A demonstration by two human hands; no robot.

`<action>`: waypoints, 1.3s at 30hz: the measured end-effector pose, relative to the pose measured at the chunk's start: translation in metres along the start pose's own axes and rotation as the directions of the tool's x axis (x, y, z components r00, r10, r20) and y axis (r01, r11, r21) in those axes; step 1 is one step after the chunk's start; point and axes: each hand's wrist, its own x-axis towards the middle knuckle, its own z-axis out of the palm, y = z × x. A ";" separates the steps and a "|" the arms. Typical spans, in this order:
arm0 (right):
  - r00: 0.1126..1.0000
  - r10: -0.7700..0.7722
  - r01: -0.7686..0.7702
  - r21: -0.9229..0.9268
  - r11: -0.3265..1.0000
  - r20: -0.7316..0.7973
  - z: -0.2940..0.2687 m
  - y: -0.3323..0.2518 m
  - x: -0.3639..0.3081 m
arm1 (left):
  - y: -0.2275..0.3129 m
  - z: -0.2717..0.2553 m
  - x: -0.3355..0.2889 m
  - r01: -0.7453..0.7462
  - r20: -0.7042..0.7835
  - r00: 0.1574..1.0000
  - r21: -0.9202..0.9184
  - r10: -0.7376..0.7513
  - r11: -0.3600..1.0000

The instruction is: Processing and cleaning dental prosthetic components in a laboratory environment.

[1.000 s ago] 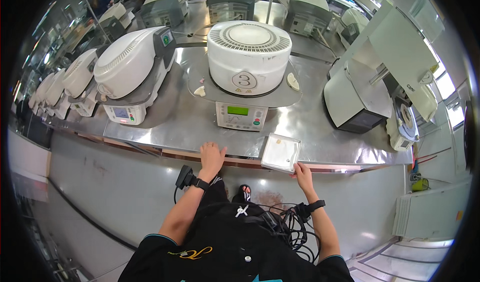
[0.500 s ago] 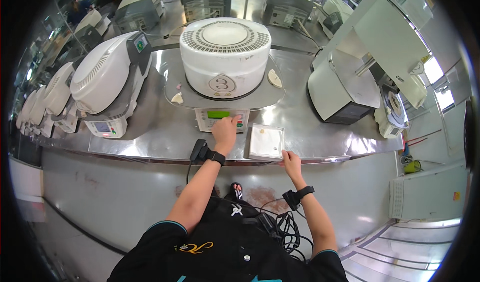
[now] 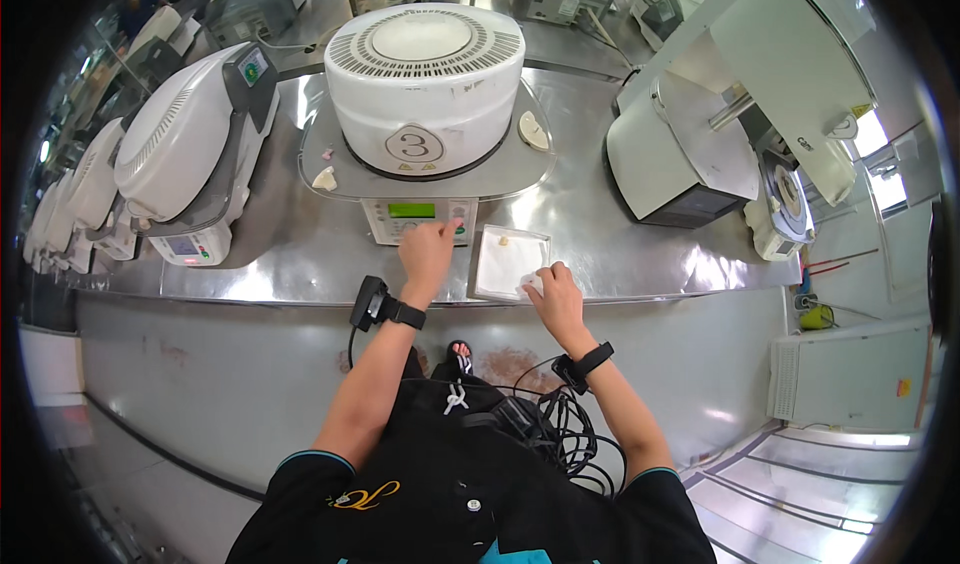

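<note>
My left hand [image 3: 427, 258] is at the control panel [image 3: 392, 231] of a white round furnace [image 3: 430, 104]. Its fingers are curled in with nothing visible in them, and the thumb reaches the buttons on the panel's right side. A small green display glows above the hand. Beside the panel lies a shallow square white tray [image 3: 507, 254] holding a small yellowish piece [image 3: 503, 241]. My right hand [image 3: 557, 299] is over the tray's near right corner, fingers pinched on a small whitish, partly see-through piece [image 3: 528, 283]; its exact kind is unclear.
On the furnace's grey shelf lie a cream chipped piece [image 3: 325, 179] and a cream disc [image 3: 534, 131]. More white furnaces [image 3: 180, 134] line the left. A tall machine [image 3: 680, 144] stands on the right. The metal bench's front edge [image 3: 640, 299] runs before me; cables [image 3: 570, 434] hang at my waist.
The view has shifted, so the bench sits higher and further left. My right hand has gone from the tray's corner to over its inside, and a whitish piece now shows at its fingertips.
</note>
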 end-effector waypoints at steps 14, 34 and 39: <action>0.949 0.146 -0.142 -0.034 0.989 0.281 0.020 0.016 0.024 | 0.118 0.016 0.024 -0.620 -0.073 0.784 -0.091 0.616 0.779; 0.987 0.076 -0.096 0.141 0.985 0.140 0.000 0.005 0.016 | 0.114 0.026 0.021 -0.616 -0.140 0.781 -0.008 0.609 0.788; 0.984 0.111 -0.133 0.161 0.978 0.139 -0.002 0.011 0.012 | 0.094 0.007 0.008 -0.516 -0.250 0.849 -0.203 0.466 0.832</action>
